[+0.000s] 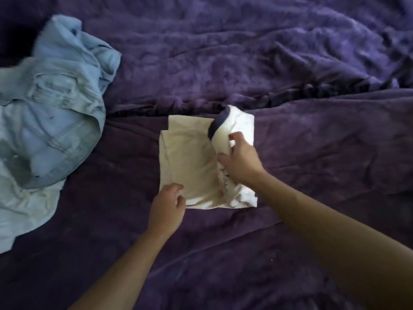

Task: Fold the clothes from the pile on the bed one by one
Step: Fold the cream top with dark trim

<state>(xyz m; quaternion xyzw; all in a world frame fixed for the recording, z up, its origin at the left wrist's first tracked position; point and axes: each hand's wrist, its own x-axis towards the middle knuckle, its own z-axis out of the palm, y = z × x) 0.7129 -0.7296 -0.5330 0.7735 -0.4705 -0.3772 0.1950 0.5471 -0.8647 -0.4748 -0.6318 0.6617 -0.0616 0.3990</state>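
1 purple bedspread (pixel 290 63) covers everything in sight, rumpled into ridges, with 1 long crease running across behind the work.

At the left edge lies 1 heap of light blue denim (pixel 55 108), crumpled, with seams and a pocket flap showing. A paler layer spreads out beneath it toward the near side. How many garments are in the heap I cannot tell.

Well apart from the heap, in the middle of the bed, lies 1 white shirt (pixel 190 157), partly folded into a rough rectangle. Its left part lies flat in layers. Its right side is raised in a fold with 1 dark collar band (pixel 218 124) turned up at the far end. Some dark print (pixel 224 180) shows along the fold, too blurred to read.

2 bare hands are on the shirt. The right hand (pixel 242 163) grips the raised fold just below the collar, its fingers curled over the cloth with the thumb on the far side. The left hand (pixel 166 209) is at the near left corner, its fingers curled close together against the thumb, pinching the shirt's edge.
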